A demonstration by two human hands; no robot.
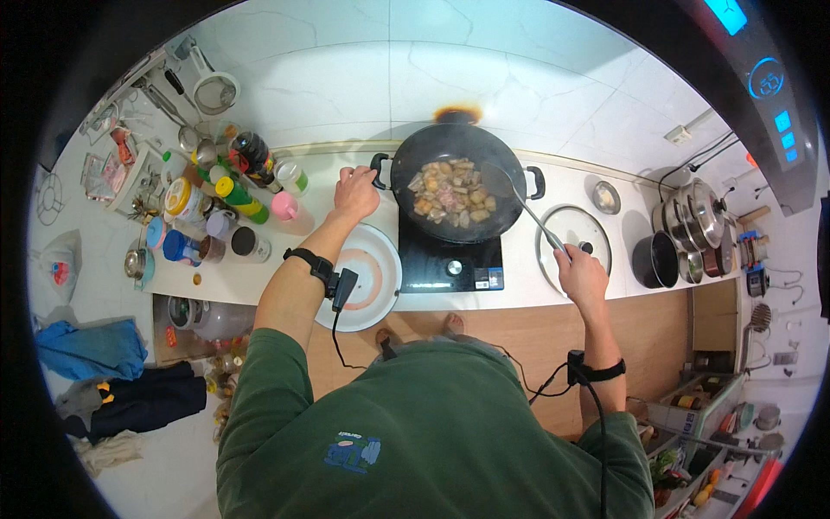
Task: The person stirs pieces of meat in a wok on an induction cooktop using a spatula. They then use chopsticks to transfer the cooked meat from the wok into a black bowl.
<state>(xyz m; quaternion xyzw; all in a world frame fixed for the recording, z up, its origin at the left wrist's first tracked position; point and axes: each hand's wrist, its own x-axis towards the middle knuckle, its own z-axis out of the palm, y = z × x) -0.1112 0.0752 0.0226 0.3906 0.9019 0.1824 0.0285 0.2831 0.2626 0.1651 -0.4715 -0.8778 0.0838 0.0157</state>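
A large black wok (pixel 415 224) stands on a black induction cooker (pixel 428 266). Browned food chunks and a pinkish patch of what looks like raw meat (pixel 446 196) lie in the wok. My left hand (pixel 358 193) grips the wok's left side handle (pixel 381 171). In my right hand (pixel 582 276) is the handle of a metal spatula (pixel 541 224); its blade rests inside the wok at the right of the food. Under that hand and spatula handle lies a glass lid (pixel 551 259). A white enamel basin (pixel 390 285), with reddish residue in it, sits below my left forearm.
Bottles and jars, among them a green bottle with a yellow cap (pixel 243 200) and a pink-lidded jug (pixel 285 207), crowd the counter's left. A small metal bowl (pixel 606 197), a dark pot (pixel 656 259) and stacked steamers (pixel 703 207) stand at right. Cables hang from both wrists.
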